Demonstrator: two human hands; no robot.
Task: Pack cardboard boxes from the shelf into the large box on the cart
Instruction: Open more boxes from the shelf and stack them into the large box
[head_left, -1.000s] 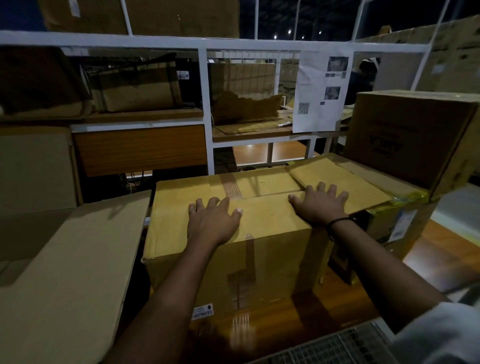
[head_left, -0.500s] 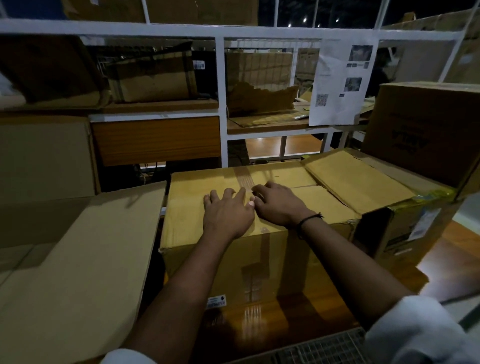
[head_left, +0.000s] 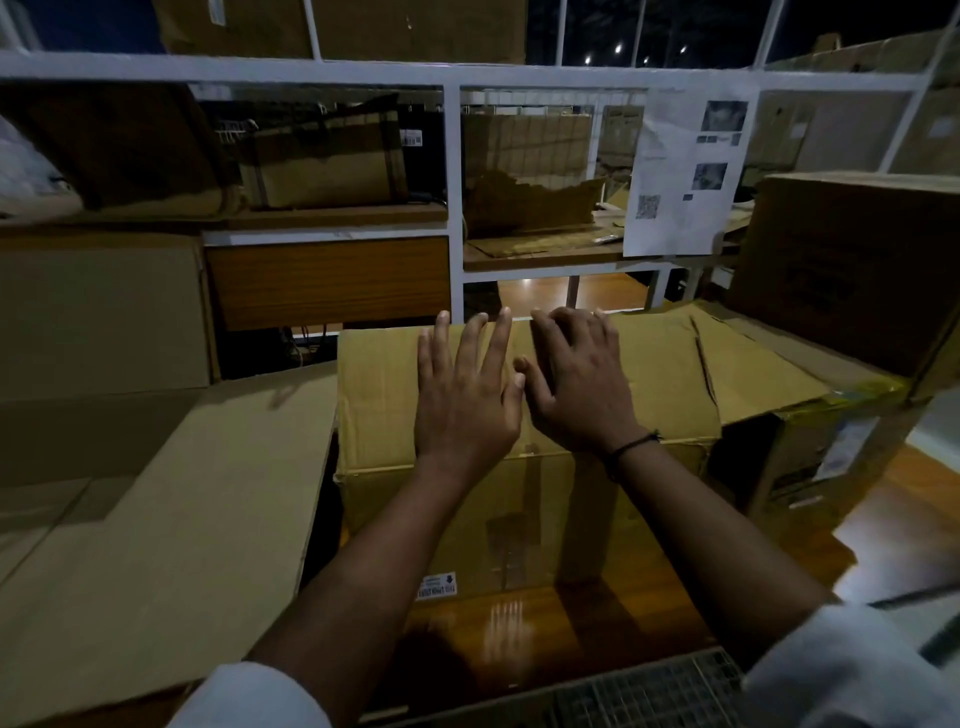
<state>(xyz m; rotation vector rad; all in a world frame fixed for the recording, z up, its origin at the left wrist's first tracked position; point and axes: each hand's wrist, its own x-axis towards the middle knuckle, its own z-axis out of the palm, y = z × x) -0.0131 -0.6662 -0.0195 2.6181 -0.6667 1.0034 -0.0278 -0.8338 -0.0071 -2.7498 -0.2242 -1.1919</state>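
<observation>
A closed cardboard box (head_left: 524, 519) with tape down its front stands on the wooden shelf board (head_left: 571, 623) in front of me. My left hand (head_left: 465, 395) lies flat on the box top with its fingers spread and straight. My right hand (head_left: 576, 379) rests right beside it on the top, its fingers reaching to the far edge, where the tips bend a little. The two hands touch at the thumbs. A large open cardboard flap (head_left: 156, 545) lies at the left.
Another box with an open flap (head_left: 769, 374) stands to the right, and a big closed carton (head_left: 852, 270) sits above it. A white metal rack (head_left: 452, 208) with more boxes and a paper sheet (head_left: 685, 171) rises behind. A wire grid (head_left: 649, 696) shows at the bottom.
Both hands have slid forward over the box top toward its far edge. My right hand came in from the box's right side to lie beside the left one.
</observation>
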